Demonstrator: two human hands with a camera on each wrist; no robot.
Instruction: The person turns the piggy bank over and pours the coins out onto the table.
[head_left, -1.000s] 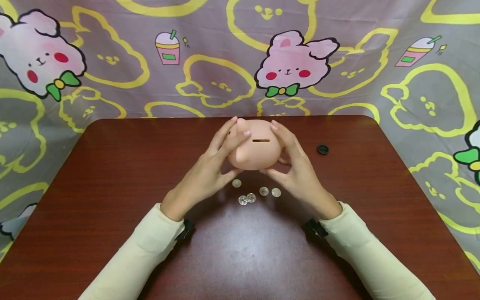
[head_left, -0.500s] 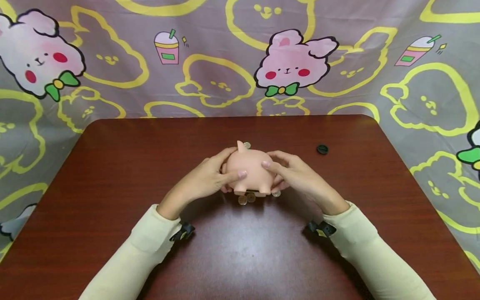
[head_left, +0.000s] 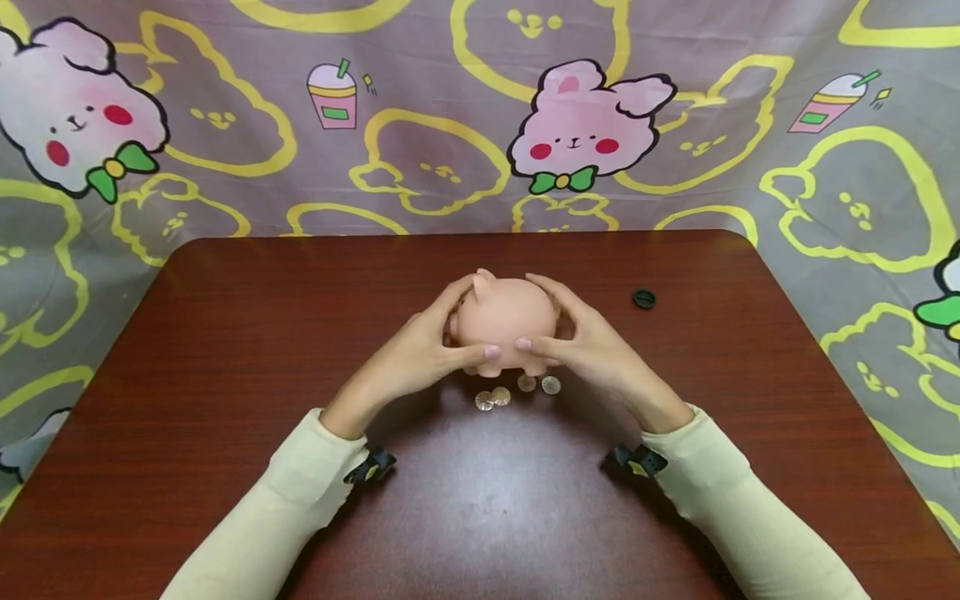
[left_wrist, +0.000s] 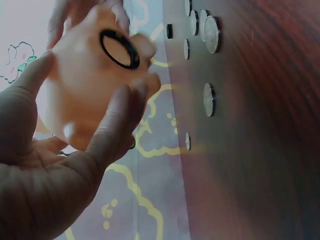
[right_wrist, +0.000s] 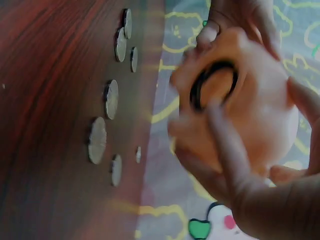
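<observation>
A pink piggy bank [head_left: 507, 315] is held between both hands, raised over the table. My left hand [head_left: 416, 354] grips its head end, thumb along the near side and fingers round the far side. On the rump end, my right hand [head_left: 588, 346] holds it the same way. In the left wrist view, a black-rimmed round opening [left_wrist: 119, 49] shows in its underside between the feet. The right wrist view shows this black rim [right_wrist: 194, 95] too, blurred. Several silver coins [head_left: 551, 385] lie on the table under and in front of the piggy bank. Its coin slot is hidden.
A small black round stopper [head_left: 644, 298] lies on the brown table [head_left: 480, 517], back right of the hands. A patterned cloth [head_left: 435, 75] hangs behind the table and along its sides.
The piggy bank was higher with its slot showing, then came down and tipped its feet towards me. Now it has risen slightly and sits more level, both hands still gripping it.
</observation>
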